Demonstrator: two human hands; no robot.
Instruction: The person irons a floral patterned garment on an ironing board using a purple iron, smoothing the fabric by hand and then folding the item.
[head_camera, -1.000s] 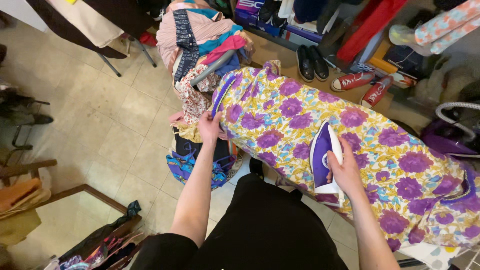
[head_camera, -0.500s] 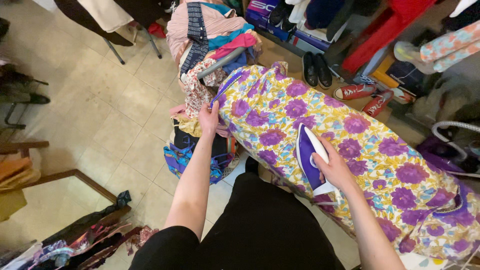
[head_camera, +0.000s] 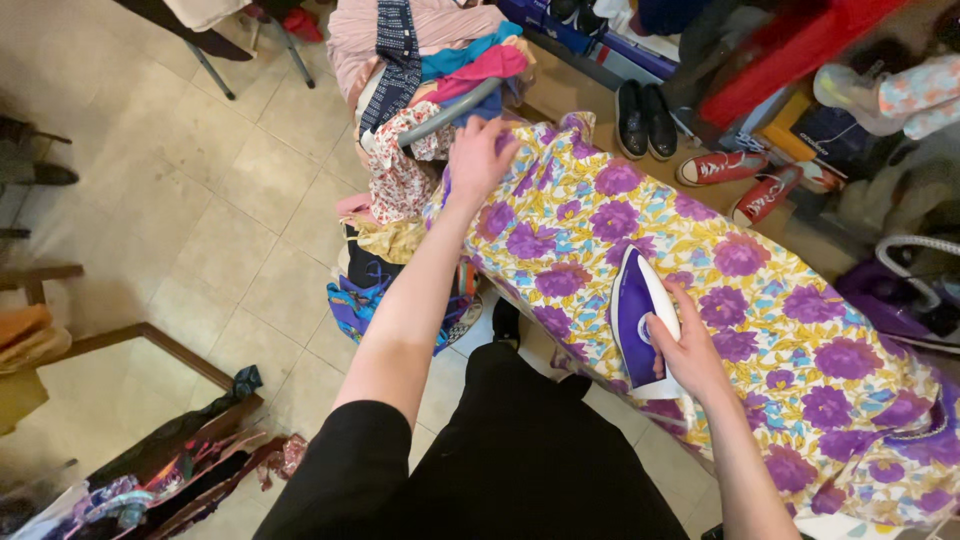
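1. purple and white iron (head_camera: 641, 318) sits flat on the floral garment (head_camera: 700, 300), near the edge of the cloth closest to the person.
2. right hand (head_camera: 688, 352) is closed around the iron's handle from behind, fingers wrapped over the top.
3. left hand (head_camera: 478, 155) lies at the far narrow end of the garment, palm down on the cloth with fingers curled over it; whether it pinches the fabric or only presses it cannot be told.
4. the garment is yellow with large purple flowers and blue leaves, spread lengthwise from upper middle to lower right and covering whatever it lies on.
5. just beyond the left hand stands a heap of clothes (head_camera: 420, 60) in pink, teal, navy and floral print, with a grey bar (head_camera: 445, 115) across it.
6. black shoes (head_camera: 642, 120) and red sneakers (head_camera: 745, 178) lie on the floor past the garment.
7. a mirror (head_camera: 110, 390) leans at lower left on the tiled floor (head_camera: 230, 230).
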